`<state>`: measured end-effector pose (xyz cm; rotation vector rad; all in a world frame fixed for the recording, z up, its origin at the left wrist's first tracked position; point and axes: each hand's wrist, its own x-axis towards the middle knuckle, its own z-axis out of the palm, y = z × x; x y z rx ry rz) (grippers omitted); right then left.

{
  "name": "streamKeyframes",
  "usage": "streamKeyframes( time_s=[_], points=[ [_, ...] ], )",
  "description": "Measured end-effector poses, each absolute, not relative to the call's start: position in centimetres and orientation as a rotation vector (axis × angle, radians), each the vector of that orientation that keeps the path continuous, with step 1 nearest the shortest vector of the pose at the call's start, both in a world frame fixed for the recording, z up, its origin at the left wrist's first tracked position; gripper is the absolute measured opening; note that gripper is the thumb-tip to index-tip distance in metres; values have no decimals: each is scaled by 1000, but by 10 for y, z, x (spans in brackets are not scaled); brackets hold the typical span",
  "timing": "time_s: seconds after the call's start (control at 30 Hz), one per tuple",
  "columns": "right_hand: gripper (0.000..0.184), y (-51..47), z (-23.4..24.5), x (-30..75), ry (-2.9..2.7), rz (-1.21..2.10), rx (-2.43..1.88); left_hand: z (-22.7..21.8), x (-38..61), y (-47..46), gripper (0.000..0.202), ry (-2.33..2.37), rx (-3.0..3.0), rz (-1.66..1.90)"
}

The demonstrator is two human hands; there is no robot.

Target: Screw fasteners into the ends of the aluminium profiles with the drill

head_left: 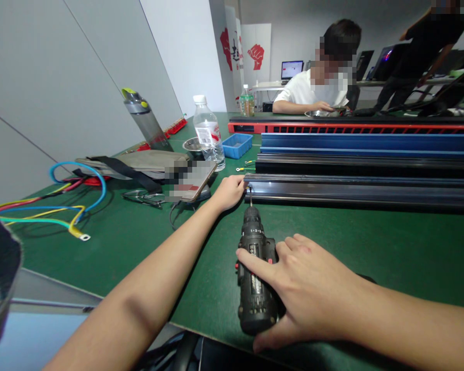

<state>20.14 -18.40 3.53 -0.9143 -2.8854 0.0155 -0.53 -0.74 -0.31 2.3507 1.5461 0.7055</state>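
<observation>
My right hand (313,283) is wrapped around a black cordless drill (255,278), thumb low and index finger laid across its body. The drill points away from me, and its bit meets the near face of a long dark metal profile (351,191) close to the left end. A small dark spot, perhaps a screw, shows at the bit's tip. My left hand (230,191) grips that same end, its fingertips partly hidden behind the profile. Just beyond lie another black profile (351,164) and a bluish one (351,144), parallel to it.
Left of my arm are a phone (195,180), glasses (145,197), a grey bag (147,161) and coloured cables (77,221). A water bottle (209,134), a tumbler (147,118) and a blue tray (237,146) stand behind. Across the green table (201,278) sits a person (301,87).
</observation>
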Motion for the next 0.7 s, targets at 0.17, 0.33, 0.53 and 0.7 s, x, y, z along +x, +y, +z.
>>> streamKeyframes(
  time_s=[0.17,0.33,0.53,0.7],
  points=[
    [105,-184,36,201,-2884,22,-913,-3,-6,-7,36,1545,2355,711],
    [106,-183,36,201,-2883,-7,-911,-3,-5,-7,36,1548,2348,711],
    [108,-182,36,202,-2893,2,-922,-2,-4,-9,36,1553,2328,708],
    [108,-183,37,202,-2888,-13,-917,-2,-4,-8,36,1552,2336,706]
  ],
)
